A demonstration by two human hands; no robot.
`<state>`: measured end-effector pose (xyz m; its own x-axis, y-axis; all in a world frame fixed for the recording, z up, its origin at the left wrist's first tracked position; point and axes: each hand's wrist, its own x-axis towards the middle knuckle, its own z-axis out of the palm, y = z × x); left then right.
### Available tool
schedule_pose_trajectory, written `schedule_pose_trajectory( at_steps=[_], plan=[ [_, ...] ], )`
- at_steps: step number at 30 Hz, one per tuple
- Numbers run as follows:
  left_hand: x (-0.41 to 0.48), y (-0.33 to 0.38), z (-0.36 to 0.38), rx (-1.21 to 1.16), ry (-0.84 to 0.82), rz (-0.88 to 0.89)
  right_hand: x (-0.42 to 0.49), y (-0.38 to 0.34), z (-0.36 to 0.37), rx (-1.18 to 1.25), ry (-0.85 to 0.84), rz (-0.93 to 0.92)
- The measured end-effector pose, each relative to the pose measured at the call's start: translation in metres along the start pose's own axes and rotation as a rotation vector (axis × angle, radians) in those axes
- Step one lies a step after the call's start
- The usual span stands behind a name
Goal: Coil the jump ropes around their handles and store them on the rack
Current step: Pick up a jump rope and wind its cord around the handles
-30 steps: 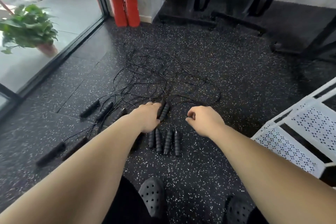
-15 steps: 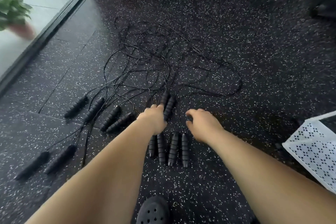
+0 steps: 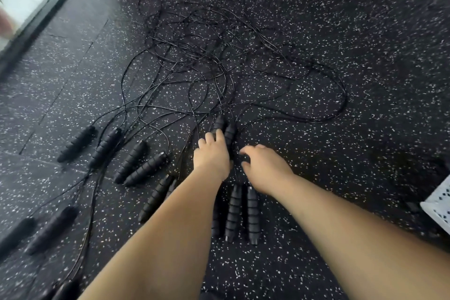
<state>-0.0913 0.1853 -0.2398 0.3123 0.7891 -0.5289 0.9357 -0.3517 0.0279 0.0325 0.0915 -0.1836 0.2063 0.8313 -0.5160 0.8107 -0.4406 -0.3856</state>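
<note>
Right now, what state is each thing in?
Left hand: touching the far handle pair, grip unclear.
Right hand: fingers curled beside it, hold unclear.
Cords: uncoiled, tangled on the floor.
Other handles: lying loose in pairs, unwrapped.
White rack: only a corner in view.

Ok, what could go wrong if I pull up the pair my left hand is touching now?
The pair of handles at the left hand feeds into the tangled cords, so lifting may drag other ropes along or tighten knots. The loose handles beneath your forearms could get swept aside.
</note>
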Motion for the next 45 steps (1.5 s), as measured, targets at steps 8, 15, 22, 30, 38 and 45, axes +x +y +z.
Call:
schedule_pose_trajectory(
  at_steps=[8,15,22,30,38,45],
  plan=[
    [0.019,0.004,0.009,0.130,0.069,-0.052,0.005,0.016,0.011,0.097,0.035,0.029],
    [0.025,0.008,0.012,0.071,0.038,-0.095,-0.001,0.020,0.007,0.126,0.062,0.053],
    [0.020,0.003,0.007,-0.144,0.102,-0.120,-0.006,0.023,0.012,0.133,0.044,0.062],
    [-0.022,0.018,-0.083,-0.345,0.044,-0.119,-0.025,0.018,-0.043,0.401,0.090,0.234],
    [-0.134,0.065,-0.172,-0.654,-0.054,-0.057,-0.101,-0.021,-0.130,1.051,0.054,0.250],
    [-0.247,0.113,-0.209,-0.684,0.025,-0.015,-0.183,-0.028,-0.182,1.329,0.095,0.271]
  ],
)
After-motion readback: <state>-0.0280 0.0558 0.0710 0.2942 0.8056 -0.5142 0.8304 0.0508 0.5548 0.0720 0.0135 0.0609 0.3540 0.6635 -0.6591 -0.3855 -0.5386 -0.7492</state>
